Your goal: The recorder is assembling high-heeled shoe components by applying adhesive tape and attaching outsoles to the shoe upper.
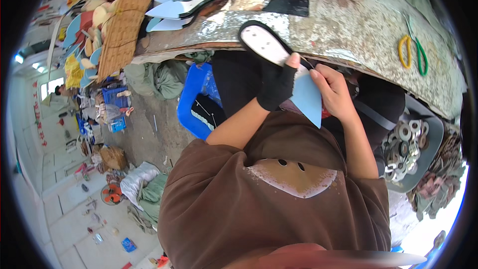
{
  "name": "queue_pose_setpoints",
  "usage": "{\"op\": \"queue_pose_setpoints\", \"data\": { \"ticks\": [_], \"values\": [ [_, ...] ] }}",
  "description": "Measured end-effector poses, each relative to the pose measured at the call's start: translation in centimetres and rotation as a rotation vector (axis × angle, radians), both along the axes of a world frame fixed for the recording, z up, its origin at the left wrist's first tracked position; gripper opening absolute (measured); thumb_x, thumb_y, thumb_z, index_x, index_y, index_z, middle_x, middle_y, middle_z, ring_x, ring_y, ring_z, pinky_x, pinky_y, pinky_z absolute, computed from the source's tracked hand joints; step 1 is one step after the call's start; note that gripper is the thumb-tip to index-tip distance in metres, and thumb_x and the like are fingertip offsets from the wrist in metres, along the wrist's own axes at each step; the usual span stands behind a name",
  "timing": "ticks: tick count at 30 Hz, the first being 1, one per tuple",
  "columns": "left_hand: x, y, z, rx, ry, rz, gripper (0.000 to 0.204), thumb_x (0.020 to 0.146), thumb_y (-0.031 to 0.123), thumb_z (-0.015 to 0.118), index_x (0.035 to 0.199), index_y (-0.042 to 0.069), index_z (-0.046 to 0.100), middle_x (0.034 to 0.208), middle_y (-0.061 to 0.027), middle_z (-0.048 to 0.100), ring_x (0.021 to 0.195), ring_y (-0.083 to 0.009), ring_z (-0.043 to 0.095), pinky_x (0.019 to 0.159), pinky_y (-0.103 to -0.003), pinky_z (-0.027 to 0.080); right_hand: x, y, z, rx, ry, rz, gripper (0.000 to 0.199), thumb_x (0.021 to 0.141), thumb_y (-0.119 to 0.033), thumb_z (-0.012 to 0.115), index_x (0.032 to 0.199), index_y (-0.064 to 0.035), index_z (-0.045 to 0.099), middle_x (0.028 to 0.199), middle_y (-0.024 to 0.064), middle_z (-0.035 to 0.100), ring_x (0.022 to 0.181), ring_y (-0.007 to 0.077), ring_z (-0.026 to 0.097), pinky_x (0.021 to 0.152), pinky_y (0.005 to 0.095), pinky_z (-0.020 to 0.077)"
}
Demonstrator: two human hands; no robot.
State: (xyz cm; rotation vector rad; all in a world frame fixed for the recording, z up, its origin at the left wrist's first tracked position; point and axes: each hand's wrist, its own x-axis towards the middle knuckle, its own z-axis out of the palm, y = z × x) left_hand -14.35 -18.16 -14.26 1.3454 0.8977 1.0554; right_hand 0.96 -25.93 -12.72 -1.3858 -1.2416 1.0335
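Seen from above, at a worn, paint-flecked tabletop point(348, 25). Far left of the shoe sole: a woven basket tray point(122, 25) heaped beside stacks of pale blue and cream cut-outs point(82, 45), with cluttered floor point(144, 134) and bundled sacks point(159, 79) below. Nearer, left of the sole and just under the tabletop edge: a blue plastic crate point(194, 99). Above and left of the sole, lying flat on the tabletop: finished blue-lined soles with black rims point(191, 2). At centre: a black-rimmed shoe sole point(264, 42) with a white insole face, tilted, its heel end over the tabletop edge and its fore end held between both hands. Left hand point(279, 84), in a black fingerless glove, grip clamped on the sole, thumb tip bare against it. Pale blue pointed lining piece point(306, 94) hanging down from the sole between the hands. Right hand point(331, 89), bare, just right of the sole, fingers pinched together on the lining's upper edge. Well right of the sole on the tabletop: scissors with yellow and green handles point(412, 52). Lower right of the sole: a grey tub point(433, 134) full of tape rolls and rings point(406, 147). Brown sweatshirt point(279, 204) filling the foreground.
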Motion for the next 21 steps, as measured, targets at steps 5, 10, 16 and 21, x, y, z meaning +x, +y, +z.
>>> {"op": "queue_pose_setpoints", "data": {
  "ticks": [5,10,16,21],
  "values": [
    [0.7,-0.1,4.0,-0.482,-0.641,-0.174,0.087,0.085,0.080,0.039,0.109,-0.002,0.057,0.092,-0.0175,0.065,0.082,-0.0227,0.063,0.072,-0.034,0.052,-1.1,-0.8,-1.3,0.067,-0.078,-0.119,0.026,0.089,-0.008,0.062,0.070,0.0032,0.050,0.063,0.0103,0.046,0.055,0.0191,0.043,0.053,0.0333,0.0357],
    [-1.6,4.0,5.4,-0.198,-0.087,-0.241,0.073,0.090,0.069,0.046,0.089,-0.002,0.063,0.070,-0.0120,0.064,0.064,-0.0227,0.063,0.061,-0.036,0.050,-3.4,-1.5,-2.0,0.116,-0.202,-0.064,0.009,0.087,-0.007,0.067,0.085,0.0014,0.064,0.077,0.0133,0.059,0.066,0.0285,0.060,0.061,0.0349,0.0468],
    [-7.7,22.0,8.6,0.793,1.351,0.027,0.049,0.088,0.049,0.061,0.100,0.003,0.073,0.085,-0.0179,0.071,0.076,-0.0340,0.069,0.077,-0.041,0.052,3.1,0.4,0.8,-0.007,-0.300,-0.295,0.009,0.088,-0.009,0.065,0.093,-0.0026,0.069,0.082,0.0110,0.067,0.070,0.0212,0.063,0.063,0.0313,0.0492],
    [-6.1,25.9,7.0,1.312,1.100,0.086,0.047,0.080,0.050,0.068,0.102,0.009,0.060,0.092,-0.0106,0.059,0.087,-0.0319,0.058,0.075,-0.044,0.044,9.1,8.3,2.4,0.385,-0.824,-0.496,0.034,0.084,-0.020,0.070,0.117,-0.0106,0.064,0.113,0.0101,0.064,0.103,0.0241,0.062,0.087,0.0385,0.0499]
  ]
}}
